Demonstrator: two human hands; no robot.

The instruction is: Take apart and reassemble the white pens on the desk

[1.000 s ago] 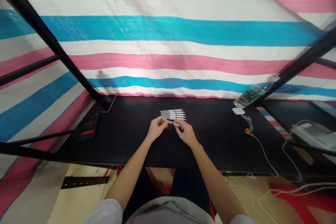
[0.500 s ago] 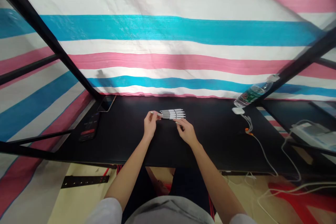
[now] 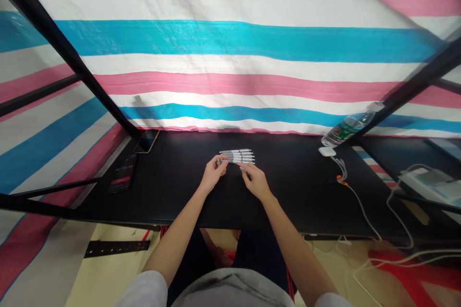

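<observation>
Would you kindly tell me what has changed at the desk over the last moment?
The left hand swung left with a pen, then returned towards the row of pens, still holding it. The right hand has let go of that pen and sits by the row. The phone and bottle stayed put.
</observation>
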